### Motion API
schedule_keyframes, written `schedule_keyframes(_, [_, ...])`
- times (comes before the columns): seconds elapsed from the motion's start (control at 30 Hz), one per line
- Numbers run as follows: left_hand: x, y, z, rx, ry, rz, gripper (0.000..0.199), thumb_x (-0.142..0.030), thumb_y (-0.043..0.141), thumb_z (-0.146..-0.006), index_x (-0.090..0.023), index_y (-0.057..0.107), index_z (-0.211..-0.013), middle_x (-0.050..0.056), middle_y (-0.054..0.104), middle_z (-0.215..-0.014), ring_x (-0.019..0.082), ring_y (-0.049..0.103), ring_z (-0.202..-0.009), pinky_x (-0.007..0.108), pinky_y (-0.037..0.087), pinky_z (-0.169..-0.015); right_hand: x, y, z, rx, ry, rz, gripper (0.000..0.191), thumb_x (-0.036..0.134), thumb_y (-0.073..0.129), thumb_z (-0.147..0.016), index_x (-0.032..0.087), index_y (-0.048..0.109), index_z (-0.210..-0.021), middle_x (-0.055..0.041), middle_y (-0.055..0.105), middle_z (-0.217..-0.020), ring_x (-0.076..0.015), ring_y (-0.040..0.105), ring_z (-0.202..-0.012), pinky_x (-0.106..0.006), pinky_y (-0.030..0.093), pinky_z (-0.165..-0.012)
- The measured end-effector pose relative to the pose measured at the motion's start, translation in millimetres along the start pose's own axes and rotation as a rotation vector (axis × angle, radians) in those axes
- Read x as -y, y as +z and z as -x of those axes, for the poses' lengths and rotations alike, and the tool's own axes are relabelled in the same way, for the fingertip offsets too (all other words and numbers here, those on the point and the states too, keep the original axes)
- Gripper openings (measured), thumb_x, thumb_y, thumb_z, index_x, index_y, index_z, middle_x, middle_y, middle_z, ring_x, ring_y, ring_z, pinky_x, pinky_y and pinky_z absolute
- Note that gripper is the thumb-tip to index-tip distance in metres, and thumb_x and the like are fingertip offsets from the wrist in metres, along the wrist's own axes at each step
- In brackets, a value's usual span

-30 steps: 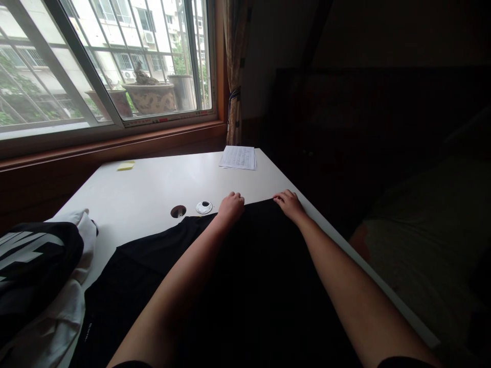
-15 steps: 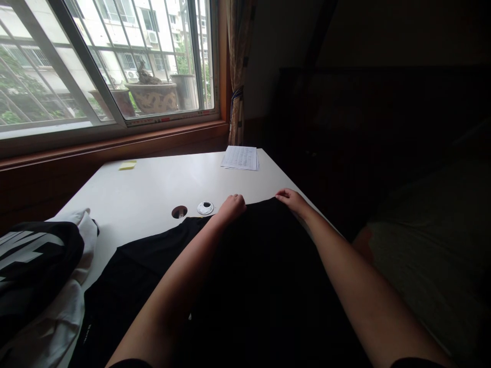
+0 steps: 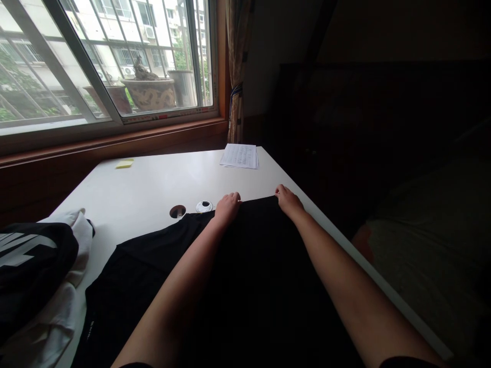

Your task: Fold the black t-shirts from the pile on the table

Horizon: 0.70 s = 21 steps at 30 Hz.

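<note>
A black garment [image 3: 264, 266] lies spread over the white table [image 3: 153, 184]; its kind is hard to make out in the dark. Small pale lettering shows on its left part. My left hand [image 3: 227, 206] is closed on the garment's far edge, the fingers curled over it. At the far right corner of the same edge, my right hand [image 3: 288, 200] pinches the cloth between thumb and fingers. Between the two hands the edge runs nearly straight. My forearms cross over the garment and hide some of it.
At the left sits a heap of black and white clothing [image 3: 42, 276]. Beyond the garment are a round table hole [image 3: 177, 211], a white ring cap [image 3: 204, 206], papers [image 3: 240, 156] and a yellow note [image 3: 125, 163]. A window [image 3: 146, 61] stands behind; dim greenish fabric [image 3: 418, 245] lies right.
My left hand has shifted slightly left along the edge. My right hand has turned and moved a little left, still pinching the corner. The view has shifted slightly.
</note>
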State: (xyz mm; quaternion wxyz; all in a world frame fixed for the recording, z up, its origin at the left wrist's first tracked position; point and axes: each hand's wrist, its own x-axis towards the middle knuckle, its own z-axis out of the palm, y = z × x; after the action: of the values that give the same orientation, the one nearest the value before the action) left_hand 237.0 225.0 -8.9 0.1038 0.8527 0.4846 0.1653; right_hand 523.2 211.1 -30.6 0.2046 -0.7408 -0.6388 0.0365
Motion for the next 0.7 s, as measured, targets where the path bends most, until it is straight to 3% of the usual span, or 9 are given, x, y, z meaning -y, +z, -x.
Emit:
schedule_keyframes(0.13, [0.7,1.9,2.9,-0.067,-0.066,-0.062,0.018,-0.035,0.052,-0.101,-0.022,0.059,-0.112,0.011,0.062,-0.114,0.027,0.053,-0.109,0.037,0.044,-0.090,10.7,-0.5,4.0,-0.017,-0.036,0.208,0.027,0.027,0.038,-0.100,0.025,0.061,-0.113,-0.0139,0.061,-0.110,-0.0257,0.059,-0.081,-0.042,0.041,-0.076])
schedule_keyframes(0.23, [-2.2,2.2,2.4,-0.097,-0.114,-0.091,0.021,-0.039,0.053,-0.101,-0.023,0.060,-0.112,0.011,0.059,-0.116,0.028,0.051,-0.109,0.039,0.044,-0.087,18.3,-6.7,6.8,-0.098,-0.105,0.324,0.028,0.024,0.039,-0.101,0.023,0.064,-0.113,-0.0164,0.060,-0.109,-0.0297,0.057,-0.094,-0.046,0.038,-0.085])
schedule_keyframes(0.33, [-4.9,2.2,-0.2,-0.107,-0.142,-0.103,0.021,-0.040,0.055,-0.099,-0.024,0.061,-0.111,0.011,0.059,-0.114,0.029,0.051,-0.106,0.039,0.045,-0.083,25.8,-12.8,10.9,-0.206,-0.193,0.377,0.025,0.026,0.042,-0.101,0.021,0.066,-0.107,-0.0181,0.060,-0.109,-0.0343,0.050,-0.107,-0.047,0.036,-0.089])
schedule_keyframes(0.43, [-5.5,1.4,-3.2,-0.109,-0.140,-0.109,0.019,-0.040,0.060,-0.097,-0.024,0.063,-0.108,0.010,0.060,-0.112,0.028,0.052,-0.103,0.037,0.046,-0.081,34.5,-12.9,19.7,-0.235,-0.306,0.368,0.026,0.029,0.045,-0.101,0.019,0.069,-0.100,-0.0168,0.062,-0.104,-0.0339,0.050,-0.105,-0.046,0.040,-0.088])
schedule_keyframes(0.53, [-6.3,-1.4,-3.7,-0.132,-0.102,-0.120,0.016,-0.034,0.059,-0.097,-0.023,0.064,-0.107,0.011,0.060,-0.114,0.028,0.052,-0.105,0.038,0.047,-0.083,44.9,-5.1,34.2,-0.185,-0.402,0.269,0.029,0.029,0.044,-0.102,0.019,0.071,-0.100,-0.0133,0.066,-0.102,-0.0294,0.056,-0.101,-0.042,0.045,-0.090])
schedule_keyframes(0.7, [-18.5,-2.5,8.9,-0.133,0.129,-0.134,0.024,-0.017,0.046,-0.100,-0.022,0.067,-0.111,0.011,0.062,-0.121,0.026,0.051,-0.119,0.040,0.043,-0.100,57.4,11.9,56.9,-0.144,-0.359,0.130,0.035,0.031,0.045,-0.102,0.019,0.068,-0.125,-0.0109,0.065,-0.128,-0.0270,0.057,-0.119,-0.039,0.046,-0.106])
